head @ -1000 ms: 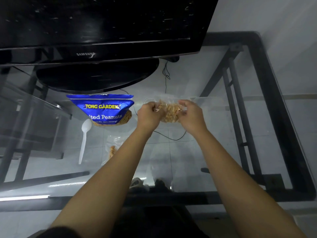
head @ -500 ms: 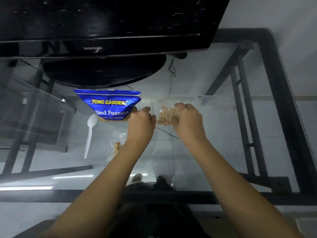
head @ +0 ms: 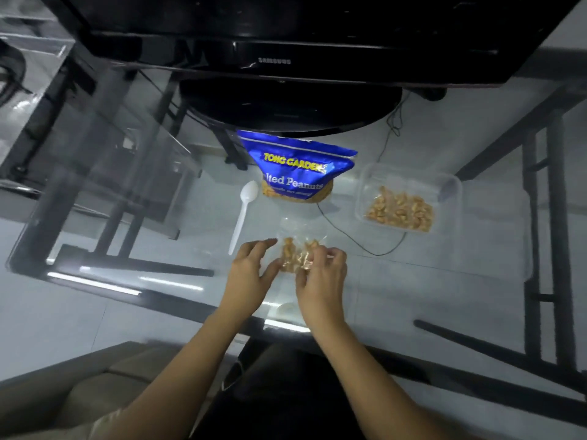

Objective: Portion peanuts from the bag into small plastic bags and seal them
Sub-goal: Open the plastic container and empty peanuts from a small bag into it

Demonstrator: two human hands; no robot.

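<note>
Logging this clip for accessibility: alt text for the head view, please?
On a glass table, the right hand pinches a small clear bag of peanuts; the left hand is spread beside it. Behind: a white plastic spoon, a blue Tong Garden peanut bag, and a clear container of bagged peanuts.

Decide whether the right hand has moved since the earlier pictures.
Yes. The right hand left the clear container, right of the blue peanut bag, and now holds a small bag nearer the person, in front of it.

glass table (head: 460,281), black samsung tv (head: 286,27) behind, pale tiled floor (head: 47,312) beneath, perhaps a sofa (head: 95,392)
</note>
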